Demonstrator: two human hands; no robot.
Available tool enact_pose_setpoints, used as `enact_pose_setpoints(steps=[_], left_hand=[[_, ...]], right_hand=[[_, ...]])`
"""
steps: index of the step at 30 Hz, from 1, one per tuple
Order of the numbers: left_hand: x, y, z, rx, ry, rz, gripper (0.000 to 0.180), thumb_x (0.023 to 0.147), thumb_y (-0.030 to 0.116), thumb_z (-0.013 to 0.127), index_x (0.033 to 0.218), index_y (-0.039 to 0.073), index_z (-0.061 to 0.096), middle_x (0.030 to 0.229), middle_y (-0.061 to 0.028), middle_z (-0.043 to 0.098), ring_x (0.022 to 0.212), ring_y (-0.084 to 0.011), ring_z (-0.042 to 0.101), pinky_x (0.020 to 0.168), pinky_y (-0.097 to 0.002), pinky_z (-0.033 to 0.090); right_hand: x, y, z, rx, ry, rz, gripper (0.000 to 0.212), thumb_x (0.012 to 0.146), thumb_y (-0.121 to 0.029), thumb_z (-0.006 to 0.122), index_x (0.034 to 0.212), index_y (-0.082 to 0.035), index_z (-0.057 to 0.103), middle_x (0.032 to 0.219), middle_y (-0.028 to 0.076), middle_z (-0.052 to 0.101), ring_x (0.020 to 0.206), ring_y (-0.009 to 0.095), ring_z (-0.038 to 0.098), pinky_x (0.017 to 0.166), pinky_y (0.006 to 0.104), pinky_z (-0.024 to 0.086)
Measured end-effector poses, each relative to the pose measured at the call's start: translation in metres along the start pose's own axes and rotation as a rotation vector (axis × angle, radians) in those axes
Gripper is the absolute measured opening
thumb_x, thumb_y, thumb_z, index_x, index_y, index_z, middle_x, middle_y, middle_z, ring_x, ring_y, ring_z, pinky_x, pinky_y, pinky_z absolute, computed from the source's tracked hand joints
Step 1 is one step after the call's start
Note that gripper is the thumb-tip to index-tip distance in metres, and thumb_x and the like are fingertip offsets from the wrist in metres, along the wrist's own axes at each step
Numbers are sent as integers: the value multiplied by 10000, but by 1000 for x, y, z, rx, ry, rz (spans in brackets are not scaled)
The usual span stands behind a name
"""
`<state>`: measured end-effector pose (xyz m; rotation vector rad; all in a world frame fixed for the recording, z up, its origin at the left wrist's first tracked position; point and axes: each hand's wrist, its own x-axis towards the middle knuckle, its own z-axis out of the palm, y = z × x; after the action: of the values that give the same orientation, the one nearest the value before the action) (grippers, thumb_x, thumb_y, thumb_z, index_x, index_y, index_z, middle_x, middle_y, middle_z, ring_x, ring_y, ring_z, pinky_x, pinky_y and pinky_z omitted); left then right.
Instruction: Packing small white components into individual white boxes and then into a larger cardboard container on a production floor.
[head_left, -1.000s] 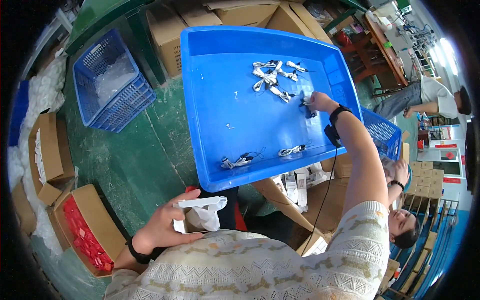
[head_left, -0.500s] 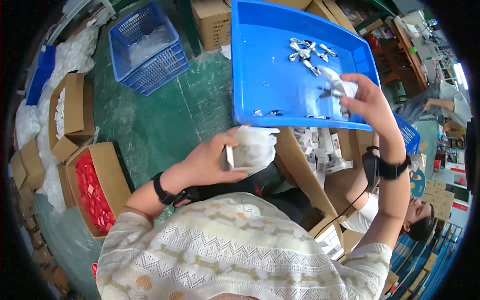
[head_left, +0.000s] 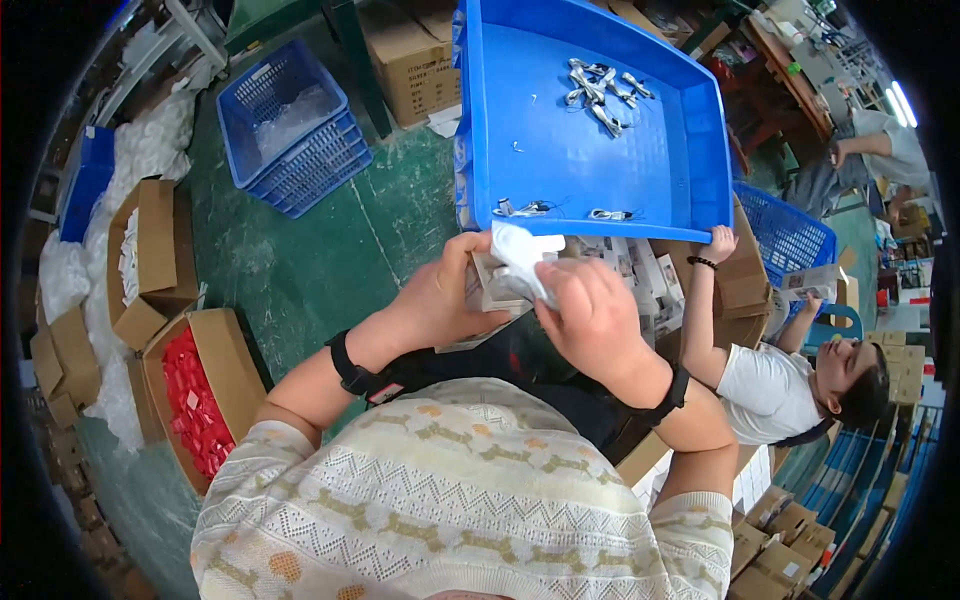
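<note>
My left hand is closed round a small pale box in front of my chest. In my right hand is a bundle of white pieces, pinched over the top of that box; its exact kind is unclear, and the fingers hide part of it. Just beyond both hands is a big blue plastic tray. Several bundled cables lie in its far part, and more small cable bundles lie along its near edge.
At right, another person's hand grips the tray's corner. Below the tray, a cardboard carton holds several small printed boxes. Blue baskets stand left and right. A carton of red packets is at lower left.
My right hand has come from over the tray to the box in my left hand, carrying the white bundle. The other person has leaned into view and put a hand on the tray.
</note>
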<state>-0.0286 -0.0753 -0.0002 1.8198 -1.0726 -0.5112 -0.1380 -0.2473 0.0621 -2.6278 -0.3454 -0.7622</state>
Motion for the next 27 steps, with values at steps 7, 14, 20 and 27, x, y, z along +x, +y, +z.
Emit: enact_pose_setpoints(steps=[7, 14, 20, 27], left_hand=[[3, 1, 4, 42, 90, 110, 786, 642, 205, 801, 1189, 59, 256, 1172, -172, 524, 1024, -362, 564, 841, -393, 473], [-1, 20, 3, 202, 76, -56, 843, 614, 235, 827, 1211, 49, 261, 1124, -233, 530, 998, -341, 587, 801, -406, 490], [1, 21, 10, 167, 69, -50, 860, 591, 212, 842, 1203, 58, 257, 1076, -192, 536, 973, -322, 586, 789, -389, 481], [-2, 20, 21, 272, -28, 280, 848, 615, 212, 826, 1218, 52, 251, 1127, -213, 532, 986, -365, 586, 808, -417, 489]], right_hand=[[-4, 6, -18, 9, -97, 5, 359, 643, -26, 689, 979, -20, 563, 868, 100, 596, 750, 268, 576, 656, 354, 471], [-20, 6, -6, -113, -36, -78, 329, 664, -119, 659, 974, -45, 579, 832, 88, 583, 753, 242, 581, 650, 332, 475], [-17, 18, -13, 112, -414, 6, 223, 706, -147, 626, 896, -35, 601, 787, 107, 615, 724, 272, 619, 627, 368, 486], [15, 13, 7, 46, -865, 110, 272, 693, -186, 656, 921, -41, 626, 858, 147, 642, 775, 295, 642, 663, 392, 510]])
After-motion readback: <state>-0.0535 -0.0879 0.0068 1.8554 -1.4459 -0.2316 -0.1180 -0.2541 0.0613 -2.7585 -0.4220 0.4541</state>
